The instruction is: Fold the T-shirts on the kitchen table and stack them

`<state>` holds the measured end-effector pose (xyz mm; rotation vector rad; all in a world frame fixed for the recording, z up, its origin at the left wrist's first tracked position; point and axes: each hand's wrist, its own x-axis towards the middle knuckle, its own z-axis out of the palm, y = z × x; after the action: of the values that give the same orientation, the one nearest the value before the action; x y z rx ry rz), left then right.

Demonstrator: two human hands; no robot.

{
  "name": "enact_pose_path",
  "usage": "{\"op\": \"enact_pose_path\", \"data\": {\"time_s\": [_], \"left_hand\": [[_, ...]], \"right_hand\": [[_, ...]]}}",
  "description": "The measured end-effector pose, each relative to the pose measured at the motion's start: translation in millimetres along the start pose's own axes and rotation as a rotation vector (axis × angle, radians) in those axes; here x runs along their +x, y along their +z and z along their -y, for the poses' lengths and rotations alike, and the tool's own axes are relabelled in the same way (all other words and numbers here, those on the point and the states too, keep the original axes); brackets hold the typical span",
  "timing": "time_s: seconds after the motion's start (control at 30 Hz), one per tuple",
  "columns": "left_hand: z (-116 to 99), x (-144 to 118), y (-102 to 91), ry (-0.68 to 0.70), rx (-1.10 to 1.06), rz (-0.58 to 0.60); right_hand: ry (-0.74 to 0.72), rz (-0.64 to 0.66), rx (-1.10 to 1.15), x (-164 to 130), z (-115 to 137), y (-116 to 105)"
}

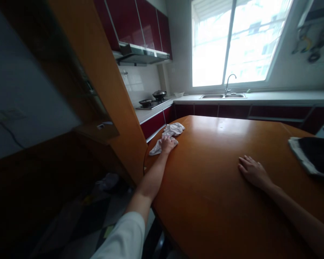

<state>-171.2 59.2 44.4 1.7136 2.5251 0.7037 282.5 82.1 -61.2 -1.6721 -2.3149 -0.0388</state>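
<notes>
My left hand (pixel 168 144) is stretched out to the far left edge of a round orange-brown wooden table (pixel 218 201) and presses down on a crumpled white cloth (pixel 175 130). Part of the cloth hangs over the table's edge. My right hand (pixel 252 171) lies flat on the tabletop, palm down, fingers slightly spread, holding nothing.
A dark flat object on a white cloth (pixel 313 156) sits at the table's right edge. Behind are a counter with a sink and tap (pixel 223 95), a stove with two pans (pixel 152 100), red cabinets, a bright window. A tall wooden panel (pixel 97 79) stands left.
</notes>
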Motion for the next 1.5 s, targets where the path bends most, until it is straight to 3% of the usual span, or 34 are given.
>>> {"op": "enact_pose_path", "data": {"time_s": [0.07,0.17,0.33,0.43,0.57,0.67,0.73,0.8,0.97,1.1,1.2,1.37,1.5], "left_hand": [[5,-3,2.3,-0.017,0.035,0.045],[-6,-10,13.3,0.065,0.067,0.124],[-45,-28,37.4,0.358,0.071,0.267],[-67,-45,51.5,0.632,0.041,0.381],[-90,-67,61.8,1.078,-0.130,0.593],[-99,-70,60.9,1.250,-0.320,0.688],[-99,-62,58.6,1.228,-0.379,0.679],[-91,-46,57.6,1.164,-0.396,0.646],[-60,-9,62.1,0.950,-0.309,0.462],[-61,-14,65.7,0.778,-0.184,0.171],[-83,-38,67.2,0.871,-0.229,0.081],[-121,-88,68.1,1.020,-0.321,0.165],[-133,-108,57.9,1.227,-0.345,0.267]], "right_hand": [[-0.004,-0.001,0.004,0,0,0],[-0.001,-0.001,0.016,0,0,-1],[0.020,-0.026,0.061,1,2,-1],[0.021,-0.071,0.153,3,4,-3],[0.102,-0.293,0.415,5,6,-16],[0.137,-0.554,0.512,7,5,-31],[0.089,-0.651,0.521,7,4,-39],[-0.005,-0.656,0.527,6,5,-42],[-0.327,-0.345,0.464,2,19,-38],[-0.356,-0.206,0.382,0,30,-38],[-0.359,-0.195,0.376,0,33,-43],[-0.276,-0.294,0.356,-2,37,-51],[-0.411,-0.293,0.323,-7,45,-54]]}}
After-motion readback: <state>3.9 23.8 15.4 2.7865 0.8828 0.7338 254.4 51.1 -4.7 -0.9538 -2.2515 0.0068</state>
